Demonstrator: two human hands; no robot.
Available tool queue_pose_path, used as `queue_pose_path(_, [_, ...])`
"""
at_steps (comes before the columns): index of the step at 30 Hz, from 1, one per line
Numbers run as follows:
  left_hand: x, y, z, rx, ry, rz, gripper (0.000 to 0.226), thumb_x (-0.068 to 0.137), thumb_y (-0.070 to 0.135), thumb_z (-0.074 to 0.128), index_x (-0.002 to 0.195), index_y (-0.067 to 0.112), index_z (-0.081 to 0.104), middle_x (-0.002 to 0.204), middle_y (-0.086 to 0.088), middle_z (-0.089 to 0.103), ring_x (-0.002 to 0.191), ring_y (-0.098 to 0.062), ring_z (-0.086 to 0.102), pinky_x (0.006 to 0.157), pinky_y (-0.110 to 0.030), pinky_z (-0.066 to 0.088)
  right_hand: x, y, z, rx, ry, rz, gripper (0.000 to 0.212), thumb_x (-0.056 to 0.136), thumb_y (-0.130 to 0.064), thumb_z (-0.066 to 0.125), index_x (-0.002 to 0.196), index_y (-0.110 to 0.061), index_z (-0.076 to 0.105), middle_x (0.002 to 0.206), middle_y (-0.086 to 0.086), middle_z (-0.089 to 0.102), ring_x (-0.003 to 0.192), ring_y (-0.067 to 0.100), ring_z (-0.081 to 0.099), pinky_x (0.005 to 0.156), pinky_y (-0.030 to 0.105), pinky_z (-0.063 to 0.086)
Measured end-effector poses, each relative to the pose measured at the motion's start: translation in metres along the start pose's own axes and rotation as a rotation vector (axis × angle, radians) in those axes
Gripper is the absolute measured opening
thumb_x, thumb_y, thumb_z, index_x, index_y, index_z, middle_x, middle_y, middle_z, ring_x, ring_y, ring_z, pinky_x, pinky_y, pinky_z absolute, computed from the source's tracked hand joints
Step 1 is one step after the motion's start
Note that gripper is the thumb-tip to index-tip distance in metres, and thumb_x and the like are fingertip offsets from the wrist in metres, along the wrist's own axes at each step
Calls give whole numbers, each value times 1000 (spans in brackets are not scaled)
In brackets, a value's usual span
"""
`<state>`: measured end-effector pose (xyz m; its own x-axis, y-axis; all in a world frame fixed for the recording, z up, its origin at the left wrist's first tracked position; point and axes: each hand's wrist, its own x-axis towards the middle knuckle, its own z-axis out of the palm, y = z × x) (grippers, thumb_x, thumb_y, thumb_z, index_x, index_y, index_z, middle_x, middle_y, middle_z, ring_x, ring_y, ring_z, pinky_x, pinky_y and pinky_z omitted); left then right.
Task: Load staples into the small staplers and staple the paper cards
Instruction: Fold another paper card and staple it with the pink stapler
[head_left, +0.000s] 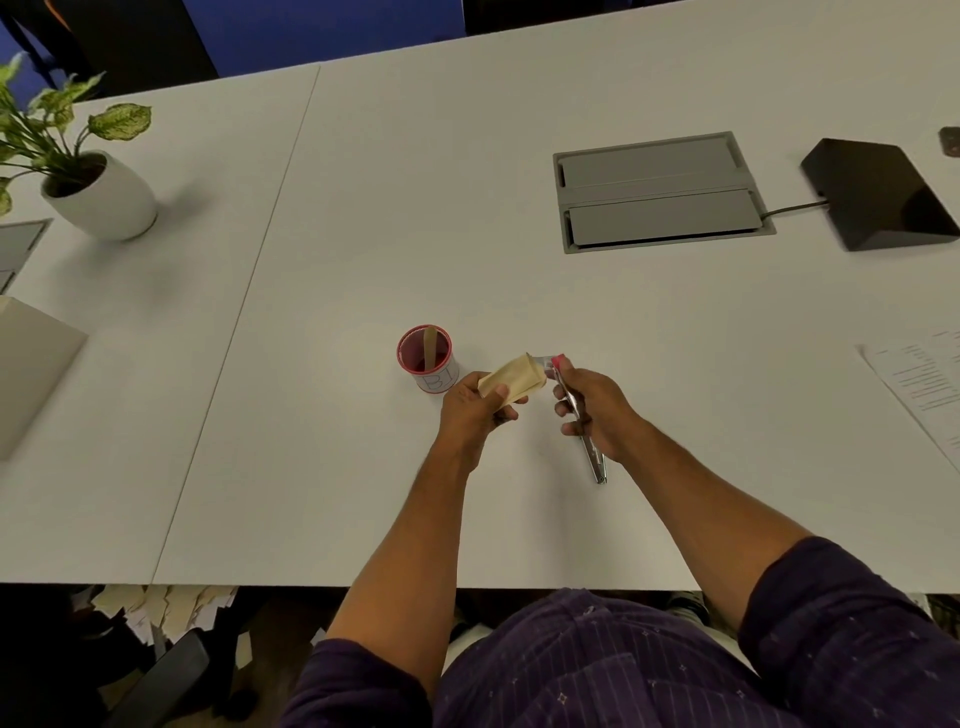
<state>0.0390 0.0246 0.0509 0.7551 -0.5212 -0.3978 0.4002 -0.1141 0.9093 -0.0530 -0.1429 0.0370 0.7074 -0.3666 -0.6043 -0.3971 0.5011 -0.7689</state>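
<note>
Our left hand (475, 402) pinches the paper card (511, 379), feeding its edge into the stapler (574, 405) gripped by our right hand (592, 402), ready to squeeze.

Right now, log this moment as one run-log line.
left hand: holds paper cards | right hand: grips stapler, nose at card edge | cup: behind left hand

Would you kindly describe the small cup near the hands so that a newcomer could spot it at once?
Start at the white table and find the person's left hand, which holds tan paper cards. Just beyond that hand stands the small cup. It is the only red-rimmed container, white outside with lettering, with a flat wooden stick upright inside; the plant pot is far larger.
</note>
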Motion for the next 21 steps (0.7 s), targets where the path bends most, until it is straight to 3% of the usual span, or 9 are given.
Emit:
queue_pose_path(3, [1,4,-1,-37,7,3,10,95,8,65,103,14,62,81,-1,77,67,-16,71,72,-30,58,-3,2,-1,18,-79,-70,44,88,-43,77,117,-14,63,102,11,73,59,16,64,44,25,44])
queue_pose_path(6, [1,7,-2,-94,17,5,11,95,10,66,104,14,63,86,-3,78,70,-18,71,74,-30,59,-2,6,-1,-21,-142,-132,40,89,-27,79,120,-15,56,110,15,76,51,14,52,43,22,35])
queue_pose_path(12, [4,12,-2,-161,63,-20,13,94,13,66,107,14,63,98,-10,74,75,-15,71,75,-29,57,0,6,6,20,-197,-172,61,94,-60,59,128,-9,57,112,17,75,51,15,48,48,24,31])
queue_pose_path(18, [1,13,-4,-209,50,-46,18,94,14,66,111,11,61,91,-7,77,75,-15,71,71,-27,57,2,11,5,90,-188,-255,69,91,-55,67,127,3,56,111,20,73,53,17,50,48,24,37])
queue_pose_path(21, [0,14,-3,-215,63,-54,16,93,13,68,108,10,63,86,-4,76,72,-16,70,70,-28,57,-1,11,6,143,-198,-284,67,85,-53,74,124,1,64,110,21,74,56,18,53,51,26,40])
